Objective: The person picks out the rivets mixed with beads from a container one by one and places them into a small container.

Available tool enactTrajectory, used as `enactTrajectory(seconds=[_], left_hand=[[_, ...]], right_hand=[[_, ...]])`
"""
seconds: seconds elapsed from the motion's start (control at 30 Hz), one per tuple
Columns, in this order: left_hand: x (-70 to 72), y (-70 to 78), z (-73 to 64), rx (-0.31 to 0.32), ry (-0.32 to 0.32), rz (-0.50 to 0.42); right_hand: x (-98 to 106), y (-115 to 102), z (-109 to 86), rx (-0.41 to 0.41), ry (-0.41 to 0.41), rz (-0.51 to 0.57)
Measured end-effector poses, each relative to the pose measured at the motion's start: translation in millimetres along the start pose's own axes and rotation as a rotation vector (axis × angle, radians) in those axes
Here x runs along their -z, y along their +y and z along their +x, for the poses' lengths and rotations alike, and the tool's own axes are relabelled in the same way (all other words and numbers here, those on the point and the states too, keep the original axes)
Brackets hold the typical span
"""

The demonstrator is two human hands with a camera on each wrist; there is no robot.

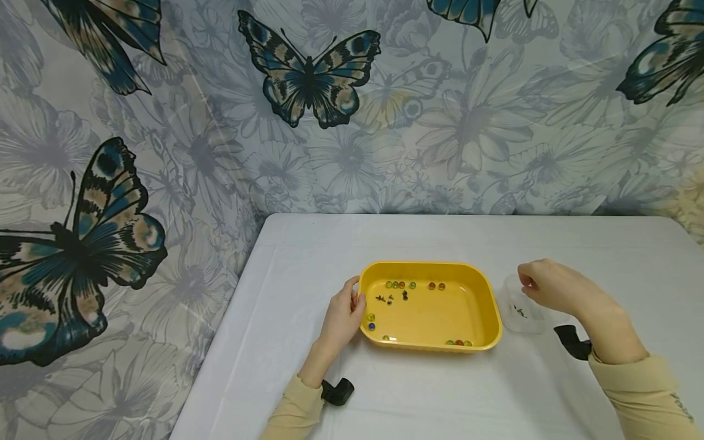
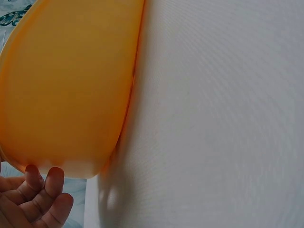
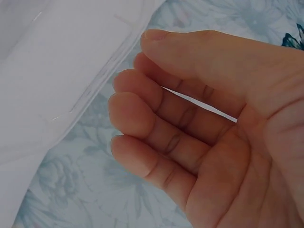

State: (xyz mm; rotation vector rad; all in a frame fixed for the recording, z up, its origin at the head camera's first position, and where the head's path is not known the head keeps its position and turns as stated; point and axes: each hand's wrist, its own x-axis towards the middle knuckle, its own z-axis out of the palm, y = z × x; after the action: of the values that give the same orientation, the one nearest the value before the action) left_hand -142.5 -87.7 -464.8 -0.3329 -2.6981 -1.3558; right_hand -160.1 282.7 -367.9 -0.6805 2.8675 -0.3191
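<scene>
Some small dark bits (image 1: pixel 519 312) seem done in the clear plastic box (image 1: pixel 531 324) toward the bench (image 1: pixel 308 244)'s right edge, right grip (image 1: pixel 555 286) narrow above, contents unclear; others remain among glass marbles (image 1: pixel 442 286) in the yellow plastic tray (image 1: pixel 429 319) the left grip (image 1: pixel 342 315) holds.

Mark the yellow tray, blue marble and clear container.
Yellow tray (image 1: pixel 434 315): head view, bare inside floor.
Blue marble (image 1: pixel 371 327): head view, its middle.
Clear container (image 1: pixel 529 324): head view, bare part toward the wearer.

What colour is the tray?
The tray is plain yellow, seen best in the head view.
</scene>
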Motion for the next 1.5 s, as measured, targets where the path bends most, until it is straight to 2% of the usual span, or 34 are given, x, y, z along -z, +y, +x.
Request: enactTrajectory(seconds=[0.73, 1.27, 1.5], left_hand=[[-1.3, 0.1, 0.5, 0.009, 0.003, 0.012], [-1.4, -1.1, -0.1, -0.010, 0.011, 0.013], [-1.5, -1.0, -0.1, -0.006, 0.010, 0.016]], right_hand=[[7, -25, 13.0, 0.036, 0.035, 0.008], [4, -42, 25.4, 0.119, 0.069, -0.059], [-1, -50, 34.3, 0.165, 0.118, -0.072]])
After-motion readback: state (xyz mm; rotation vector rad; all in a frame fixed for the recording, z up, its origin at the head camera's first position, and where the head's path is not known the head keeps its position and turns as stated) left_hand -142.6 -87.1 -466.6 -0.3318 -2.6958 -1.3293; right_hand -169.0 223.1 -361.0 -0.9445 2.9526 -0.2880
